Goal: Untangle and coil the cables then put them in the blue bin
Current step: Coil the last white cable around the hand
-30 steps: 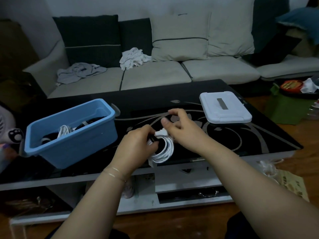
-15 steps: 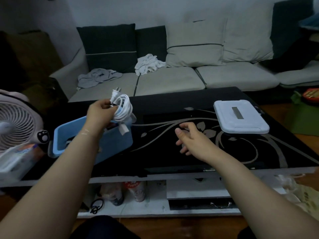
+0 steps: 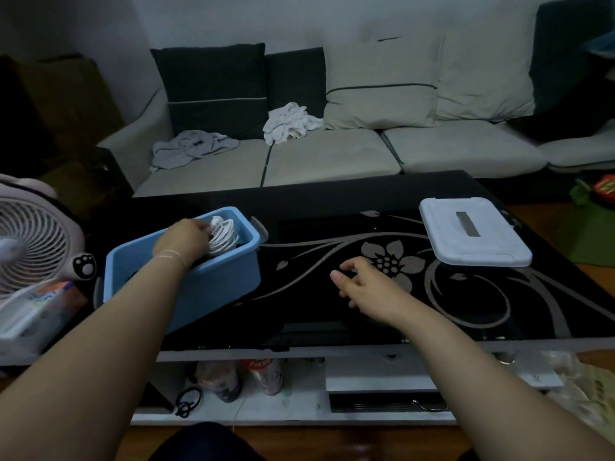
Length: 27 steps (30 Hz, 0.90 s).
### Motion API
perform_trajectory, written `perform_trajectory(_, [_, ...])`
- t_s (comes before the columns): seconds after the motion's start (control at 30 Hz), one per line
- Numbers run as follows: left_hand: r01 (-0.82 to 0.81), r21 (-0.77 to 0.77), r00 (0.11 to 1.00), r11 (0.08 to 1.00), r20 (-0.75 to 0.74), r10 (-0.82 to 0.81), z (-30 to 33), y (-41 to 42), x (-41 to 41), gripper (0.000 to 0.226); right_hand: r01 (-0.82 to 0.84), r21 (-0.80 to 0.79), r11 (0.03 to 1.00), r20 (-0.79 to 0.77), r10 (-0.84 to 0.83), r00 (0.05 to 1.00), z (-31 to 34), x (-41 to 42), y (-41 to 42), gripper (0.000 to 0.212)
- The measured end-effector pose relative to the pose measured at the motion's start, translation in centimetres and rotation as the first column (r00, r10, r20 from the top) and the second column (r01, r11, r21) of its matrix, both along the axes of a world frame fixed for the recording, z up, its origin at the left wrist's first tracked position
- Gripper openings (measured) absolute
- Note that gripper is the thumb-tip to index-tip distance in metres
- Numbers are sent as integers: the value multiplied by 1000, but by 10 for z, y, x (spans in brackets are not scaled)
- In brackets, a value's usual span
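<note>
The blue bin [image 3: 219,281] sits on the left part of the black glass table [image 3: 332,201]. My left hand [image 3: 181,241] reaches into the bin and grips a coiled white cable [image 3: 222,237], which is inside the bin at its far right end. Whatever else lies in the bin is hidden by my arm and the near wall. My right hand [image 3: 362,284] hovers low over the table's middle, fingers loosely curled, holding nothing.
A white lid [image 3: 472,237] lies on the table at the right. A fan [image 3: 33,241] and a clear box stand at the left edge. A sofa with cushions and cloths is behind. Bottles sit on the shelf under the table.
My left hand carried the coiled white cable from the table's middle to the left and lowered it into the blue bin. My right hand let go and stayed over the table.
</note>
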<state>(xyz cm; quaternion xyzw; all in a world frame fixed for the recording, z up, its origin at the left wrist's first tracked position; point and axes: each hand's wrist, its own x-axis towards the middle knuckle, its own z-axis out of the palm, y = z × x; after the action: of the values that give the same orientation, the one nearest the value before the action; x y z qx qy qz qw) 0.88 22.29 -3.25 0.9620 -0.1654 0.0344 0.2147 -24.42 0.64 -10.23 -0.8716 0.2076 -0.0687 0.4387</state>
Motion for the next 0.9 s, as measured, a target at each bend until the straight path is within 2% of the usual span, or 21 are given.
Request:
perform_trajectory(0.1, [61, 35, 988, 998, 139, -65, 6, -5, -16, 46, 145, -133, 980, -10, -148, 989, -3, 5, -16, 43])
perform_trajectory(0.2, [211, 123, 954, 970, 188, -232, 2, -21, -48, 55, 318, -256, 913, 49, -316, 947, -8, 6, -33, 33])
perform_trajectory(0.3, [260, 306, 869, 916, 340, -360, -11, -27, -70, 50, 434, -432, 790, 75, -448, 891, -14, 4, -51, 36])
perform_trajectory(0.37, [275, 337, 829, 900, 390, -400, -15, -28, -70, 39, 500, -490, 715, 105, -520, 847, -16, -2, -67, 39])
perform_trajectory(0.43, [285, 323, 835, 902, 379, -399, -14, -27, -69, 34, 545, -497, 676, 108, -575, 811, -17, -7, -85, 44])
perform_trajectory(0.67, [416, 302, 779, 858, 369, -507, -18, -55, -88, 37, 548, -549, 631, -74, -689, 721, -32, -18, -134, 59])
perform_trajectory(0.8, [481, 290, 727, 828, 396, -561, -21, -73, -104, 38, 549, -644, 533, -39, -739, 672, -35, -16, -142, 57])
perform_trajectory(0.9, [504, 269, 721, 820, 391, -572, -21, -78, -109, 42, 574, -665, 478, 18, -758, 652, -38, -16, -144, 45])
